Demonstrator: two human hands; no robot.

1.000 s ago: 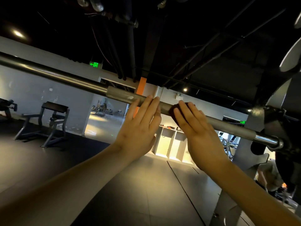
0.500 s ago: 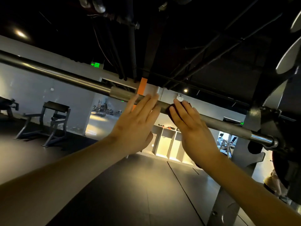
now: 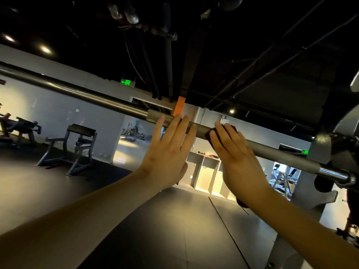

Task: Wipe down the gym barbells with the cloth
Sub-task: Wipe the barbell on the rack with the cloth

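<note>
The barbell (image 3: 108, 102) crosses my view at a slant, high on the left and dropping to the right, where its polished end runs into a big weight plate (image 3: 347, 121) on the rack. A dark red cloth (image 3: 207, 134) is draped over the bar about midway along the part I can see. The right hand (image 3: 238, 158) lies flat on it, fingers straight and together, pressing it to the metal rather than gripping; a scrap of cloth shows below that wrist too. The left hand (image 3: 167, 152) is just beside it, apart from the cloth, also spread flat and holding nothing, with its fingertips against the rough grip section of the bar. Beyond the 2 hands I see a padded bench (image 3: 79, 144) on the dark floor at left, lit open shelves (image 3: 204, 171) against the far wall, and a green exit sign (image 3: 125, 82) under the black ceiling.
</note>
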